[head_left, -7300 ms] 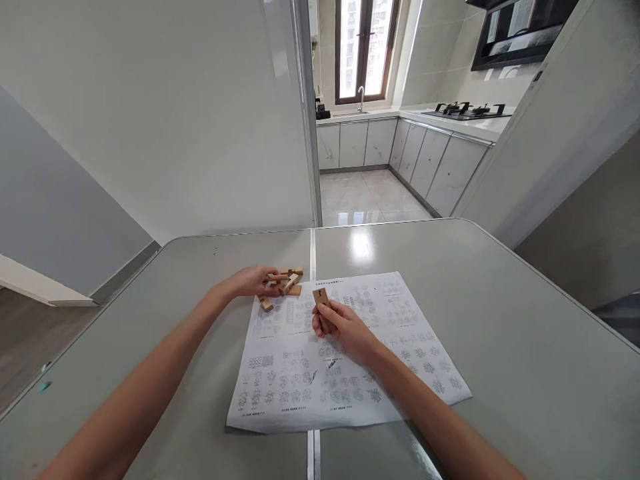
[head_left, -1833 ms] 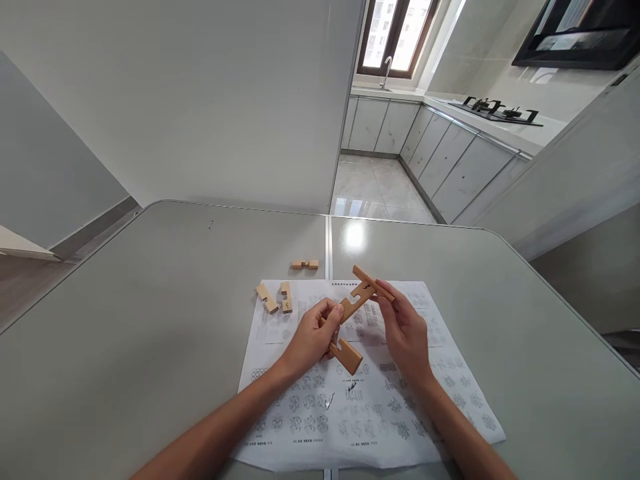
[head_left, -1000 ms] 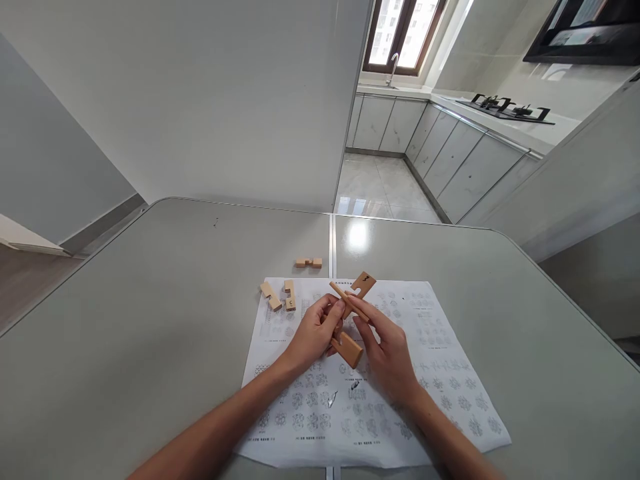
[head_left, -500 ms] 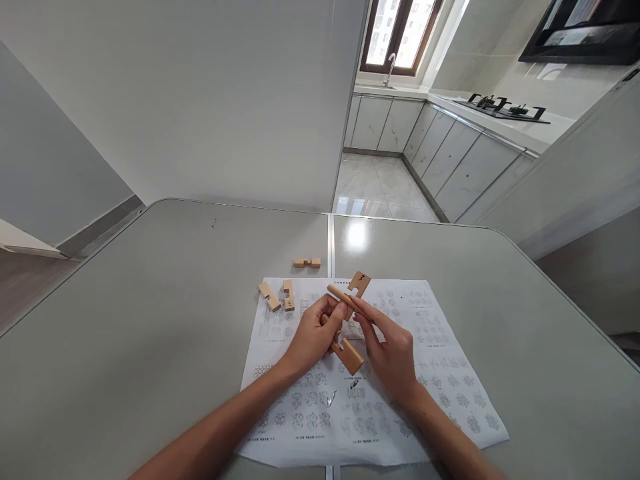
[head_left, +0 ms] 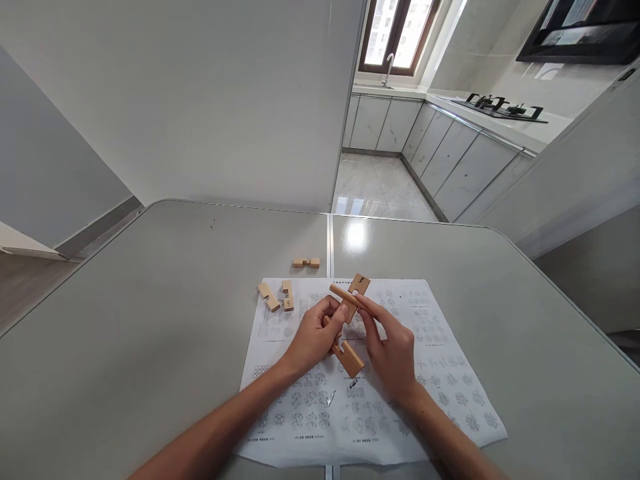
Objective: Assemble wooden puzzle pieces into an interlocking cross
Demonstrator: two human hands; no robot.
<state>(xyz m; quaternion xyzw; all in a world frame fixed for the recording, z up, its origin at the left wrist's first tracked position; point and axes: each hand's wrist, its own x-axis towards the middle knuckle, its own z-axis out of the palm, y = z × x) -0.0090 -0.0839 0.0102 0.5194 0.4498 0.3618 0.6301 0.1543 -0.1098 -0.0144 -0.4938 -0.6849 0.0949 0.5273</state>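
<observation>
My left hand [head_left: 320,330] is closed around notched wooden puzzle pieces. One flat notched piece [head_left: 351,360] sticks out below its fingers, and another, marked with a dark figure [head_left: 360,284], rises above the thumb. Between its thumb and fingers my right hand [head_left: 390,340] pinches a slim wooden puzzle piece [head_left: 343,292], which lies across the upper marked piece. Whether the two pieces interlock is hidden by the fingers. Beneath both hands is a printed sheet [head_left: 295,453] covered with small line diagrams.
Two notched wooden pieces, one plain [head_left: 269,297] and one marked [head_left: 288,296], lie at the sheet's upper left. Beyond the sheet is another notched piece [head_left: 306,263], near the metal seam [head_left: 329,243] of the grey table [head_left: 125,333]. A wall and kitchen stand behind.
The slim piece in my right hand has shifted slightly right and down against the upper marked piece. My left hand keeps its hold; the loose pieces stay put.
</observation>
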